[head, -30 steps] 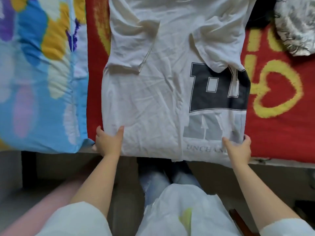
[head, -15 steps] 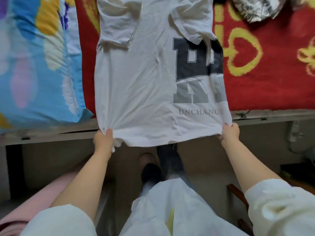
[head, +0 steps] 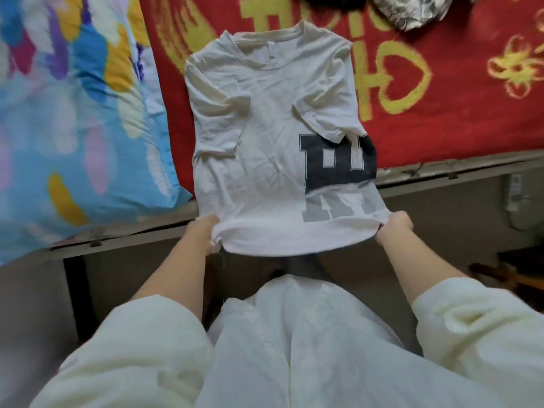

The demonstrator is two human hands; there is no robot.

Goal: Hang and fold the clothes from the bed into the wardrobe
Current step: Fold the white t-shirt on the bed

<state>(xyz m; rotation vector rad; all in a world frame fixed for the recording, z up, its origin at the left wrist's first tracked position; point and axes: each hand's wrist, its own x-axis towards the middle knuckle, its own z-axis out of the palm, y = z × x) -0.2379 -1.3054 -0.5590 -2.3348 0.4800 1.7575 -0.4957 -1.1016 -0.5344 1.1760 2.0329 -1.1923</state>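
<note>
Since the earlier frame the white T-shirt [head: 265, 160] has slid further toward me, so now its collar is in view and its lower part hangs past the bed edge [head: 441, 175] over the floor. I see my left hand [head: 207, 235] with its grip clamped on the left corner of the hem, the cloth bunched between the fingers. My right hand [head: 393, 228] has its grip closed on the right corner of the hem in the same way. The hem is stretched between both hands and lifted a little. Both short sleeves are folded inward onto the front of the shirt, and the right one covers a part of the dark block-letter print [head: 335, 163]. The upper half of the shirt lies on the red blanket [head: 441, 107] with yellow heart patterns. Just beside the shirt, on my left, lies a blue quilt [head: 73, 128] with coloured patches, and its corner touches the bed edge. At the top, well apart from the shirt, a grey patterned garment [head: 412, 10] rests on the blanket, and next to it something dark that I cannot identify
</note>
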